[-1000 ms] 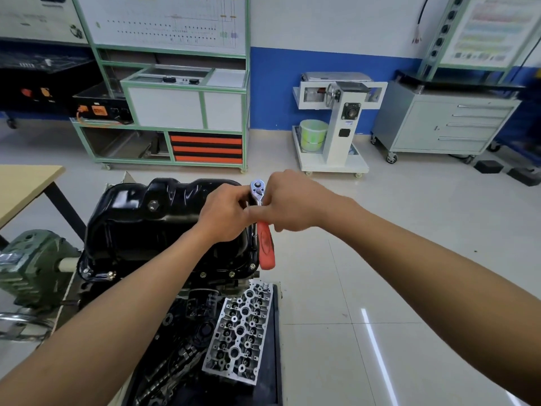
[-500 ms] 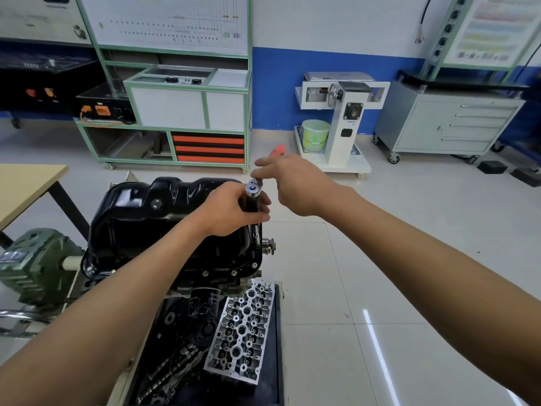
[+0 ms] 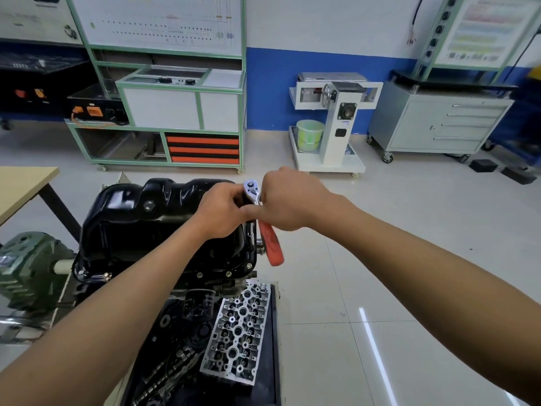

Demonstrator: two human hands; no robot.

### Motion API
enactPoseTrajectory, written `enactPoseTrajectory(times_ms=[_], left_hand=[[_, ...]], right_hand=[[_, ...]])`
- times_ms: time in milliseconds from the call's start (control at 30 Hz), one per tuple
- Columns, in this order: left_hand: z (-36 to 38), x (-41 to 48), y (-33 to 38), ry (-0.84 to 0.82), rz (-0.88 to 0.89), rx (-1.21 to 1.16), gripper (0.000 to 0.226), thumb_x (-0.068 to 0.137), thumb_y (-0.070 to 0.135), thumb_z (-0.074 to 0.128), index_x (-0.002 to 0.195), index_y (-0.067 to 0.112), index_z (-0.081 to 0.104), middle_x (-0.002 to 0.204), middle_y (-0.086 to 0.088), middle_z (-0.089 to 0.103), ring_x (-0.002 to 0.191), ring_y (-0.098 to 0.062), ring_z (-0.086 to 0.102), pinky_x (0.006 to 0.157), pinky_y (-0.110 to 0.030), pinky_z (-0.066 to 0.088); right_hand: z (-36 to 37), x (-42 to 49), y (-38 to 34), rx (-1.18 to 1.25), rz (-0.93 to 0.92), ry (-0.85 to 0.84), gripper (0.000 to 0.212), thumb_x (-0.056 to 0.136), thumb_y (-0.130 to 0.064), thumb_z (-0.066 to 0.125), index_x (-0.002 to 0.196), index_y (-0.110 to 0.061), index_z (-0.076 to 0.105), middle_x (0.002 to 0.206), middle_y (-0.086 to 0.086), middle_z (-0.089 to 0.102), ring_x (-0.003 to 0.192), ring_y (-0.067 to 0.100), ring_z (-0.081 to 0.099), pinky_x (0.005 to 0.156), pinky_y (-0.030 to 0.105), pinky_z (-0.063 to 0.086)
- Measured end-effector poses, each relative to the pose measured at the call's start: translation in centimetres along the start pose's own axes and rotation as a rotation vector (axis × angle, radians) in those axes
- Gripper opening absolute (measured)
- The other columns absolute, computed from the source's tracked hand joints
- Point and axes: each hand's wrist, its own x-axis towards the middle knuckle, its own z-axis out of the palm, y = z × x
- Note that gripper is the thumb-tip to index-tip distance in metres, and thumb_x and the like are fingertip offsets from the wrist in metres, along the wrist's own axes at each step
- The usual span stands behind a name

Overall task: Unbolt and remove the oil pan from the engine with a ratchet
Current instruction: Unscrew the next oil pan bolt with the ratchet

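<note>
Gripping the ratchet (image 3: 268, 235), the right hand (image 3: 289, 200) is curled tight round its handle; the extension (image 3: 249, 230) is pinched by the left hand (image 3: 219, 212) at the right edge of the oil pan (image 3: 140, 227), which is seated on the engine (image 3: 228, 281). Risk: slippage and fastener rounding are caused by side-load.

The room was bright, lit from above. A white stripe of light shone on the floor (image 3: 409, 259). The black oil pan (image 3: 131, 218) had shiny spots. Straight lines bent near the edges, and the far right corner was blurry.
</note>
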Motion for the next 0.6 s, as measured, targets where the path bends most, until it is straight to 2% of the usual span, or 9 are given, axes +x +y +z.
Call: enactPoseTrajectory(times_ms=[67, 167, 233, 300, 367, 433, 500, 567, 600], left_hand=[[-0.1, 0.0, 0.0, 0.006, 0.003, 0.015, 0.023, 0.066, 0.041, 0.081, 0.070, 0.022, 0.069, 0.076, -0.014, 0.069, 0.072, -0.035, 0.057, 0.079, -0.051, 0.054], [0.2, 0.0, -0.1, 0.018, 0.019, 0.029, 0.021, 0.074, 0.034, 0.090, 0.078, 0.020, 0.074, 0.079, -0.008, 0.073, 0.078, -0.034, 0.065, 0.082, -0.053, 0.053], [0.2, -0.1, 0.1, 0.017, 0.016, 0.005, 0.030, 0.072, 0.049, 0.086, 0.080, 0.022, 0.076, 0.078, -0.002, 0.074, 0.078, -0.033, 0.066, 0.080, -0.049, 0.054], [0.2, 0.0, 0.0, 0.006, -0.005, 0.012, 0.026, 0.070, 0.053, 0.084, 0.080, 0.031, 0.075, 0.079, 0.007, 0.074, 0.080, -0.025, 0.068, 0.083, -0.046, 0.055], [0.1, 0.2, -0.3, -0.020, -0.031, 0.027, 0.018, 0.074, 0.040, 0.089, 0.083, 0.034, 0.075, 0.083, 0.009, 0.076, 0.085, -0.020, 0.071, 0.091, -0.047, 0.055], [-0.2, 0.3, -0.5, -0.088, -0.037, 0.020, 0.016, 0.078, 0.031, 0.089, 0.085, 0.033, 0.074, 0.084, 0.011, 0.077, 0.087, -0.016, 0.073, 0.095, -0.047, 0.054], [-0.5, 0.3, -0.4, -0.137, -0.022, 0.000, 0.017, 0.079, 0.026, 0.088, 0.088, 0.031, 0.074, 0.085, 0.011, 0.078, 0.089, -0.014, 0.074, 0.099, -0.047, 0.053], [-0.9, 0.3, -0.2, -0.176, -0.003, -0.046, 0.018, 0.080, 0.021, 0.087, 0.093, 0.025, 0.076, 0.087, 0.007, 0.078, 0.089, -0.016, 0.074, 0.097, -0.044, 0.054], [-1.2, 0.3, -0.1, -0.199, 0.007, -0.069, 0.019, 0.081, 0.017, 0.087, 0.096, 0.022, 0.076, 0.088, 0.005, 0.079, 0.088, -0.016, 0.073, 0.094, -0.039, 0.054]], right_hand=[[0.4, -0.4, -0.3, 0.114, -0.003, -0.041, 0.055, 0.083, -0.056, 0.064, 0.051, -0.019, 0.041, 0.053, -0.002, 0.042, 0.050, 0.016, 0.045, 0.047, 0.026, 0.026], [-0.3, 0.1, 0.0, 0.126, -0.007, -0.086, 0.055, 0.082, -0.049, 0.071, 0.050, -0.016, 0.042, 0.049, 0.000, 0.038, 0.047, 0.021, 0.040, 0.048, 0.026, 0.030], [-0.6, 0.4, 0.5, 0.086, 0.002, -0.092, 0.051, 0.082, -0.043, 0.073, 0.053, -0.015, 0.042, 0.052, 0.002, 0.038, 0.050, 0.023, 0.040, 0.048, 0.027, 0.029], [-0.8, 0.6, 0.6, -0.051, 0.003, -0.034, 0.035, 0.087, -0.029, 0.070, 0.063, -0.017, 0.049, 0.063, 0.002, 0.041, 0.056, 0.023, 0.043, 0.049, 0.028, 0.028], [-0.8, 0.6, 0.7, -0.195, -0.020, 0.036, 0.006, 0.089, -0.012, 0.062, 0.088, -0.017, 0.064, 0.074, 0.002, 0.043, 0.061, 0.022, 0.045, 0.055, 0.030, 0.033], [-0.5, 1.1, 1.0, -0.227, -0.061, 0.047, 0.040, 0.086, 0.002, 0.051, 0.114, -0.021, 0.067, 0.091, 0.005, 0.055, 0.077, 0.028, 0.053, 0.061, 0.034, 0.036], [-0.1, 1.9, 1.4, -0.155, -0.128, -0.003, 0.056, 0.082, 0.009, 0.045, 0.123, -0.024, 0.063, 0.117, 0.005, 0.061, 0.103, 0.035, 0.056, 0.066, 0.036, 0.040], [0.2, 2.4, 1.7, -0.031, -0.207, -0.045, 0.065, 0.081, 0.011, 0.048, 0.134, -0.025, 0.057, 0.147, 0.001, 0.049, 0.129, 0.033, 0.047, 0.081, 0.038, 0.046], [0.4, 2.5, 1.8, 0.032, -0.236, -0.061, 0.068, 0.082, 0.011, 0.050, 0.140, -0.026, 0.054, 0.156, -0.002, 0.040, 0.137, 0.028, 0.042, 0.090, 0.035, 0.043]])
